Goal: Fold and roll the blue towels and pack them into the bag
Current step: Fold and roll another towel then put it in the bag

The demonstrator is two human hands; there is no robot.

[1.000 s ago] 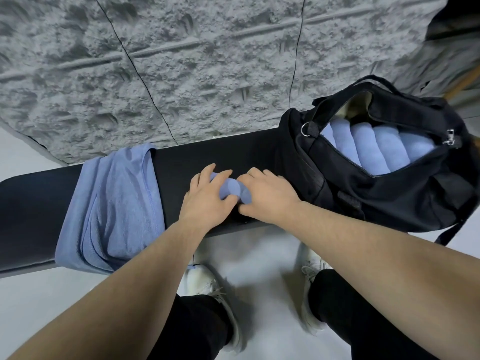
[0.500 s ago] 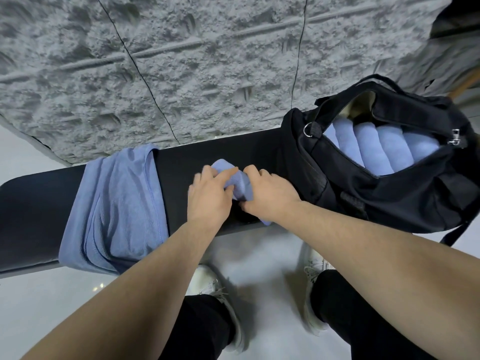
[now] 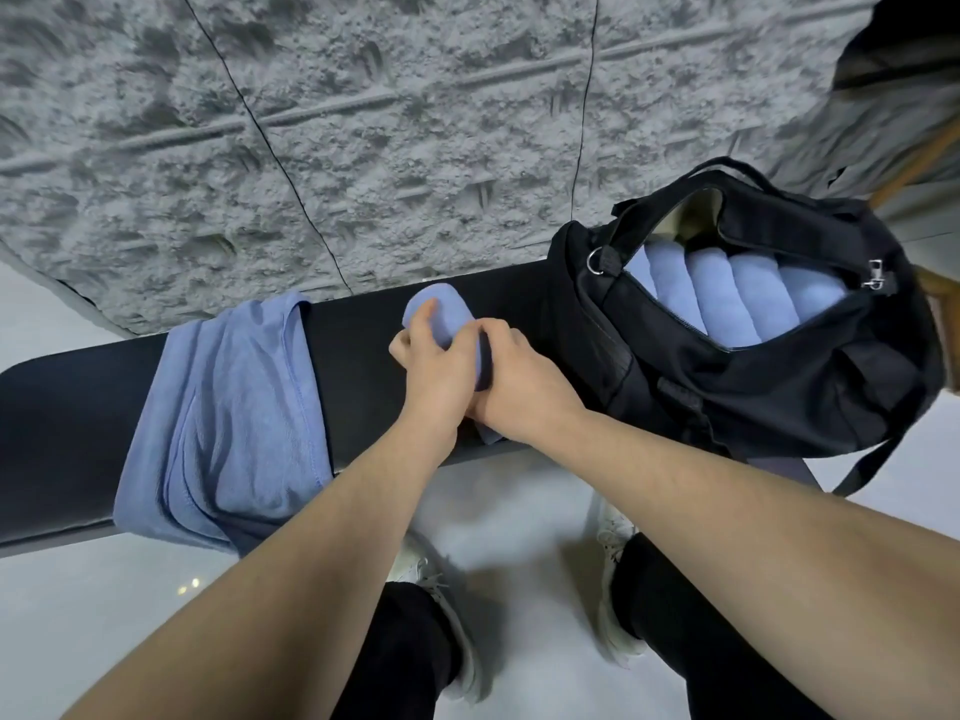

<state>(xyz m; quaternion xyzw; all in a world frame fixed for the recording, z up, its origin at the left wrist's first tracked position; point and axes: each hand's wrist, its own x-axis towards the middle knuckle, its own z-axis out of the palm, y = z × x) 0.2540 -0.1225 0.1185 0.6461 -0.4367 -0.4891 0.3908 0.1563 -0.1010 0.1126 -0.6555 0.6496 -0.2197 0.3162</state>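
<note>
- Rolled blue towel (image 3: pixel 441 314) on the black bench (image 3: pixel 363 350), just left of the bag (image 3: pixel 753 387), pinned under both hands.
- Left hand (image 3: pixel 434 374) curled around the roll's left side, one finger pressed on top.
- Right hand (image 3: pixel 519 387) gripping the roll's right side, fingers wrapped over it, touching the left hand.
- Bag unzipped, on the bench's right end, a row of rolled towels (image 3: pixel 727 293) packed side by side inside.
- Well left of the bag, a heap of loose blue towels (image 3: pixel 228 413) draped across the bench.
</note>
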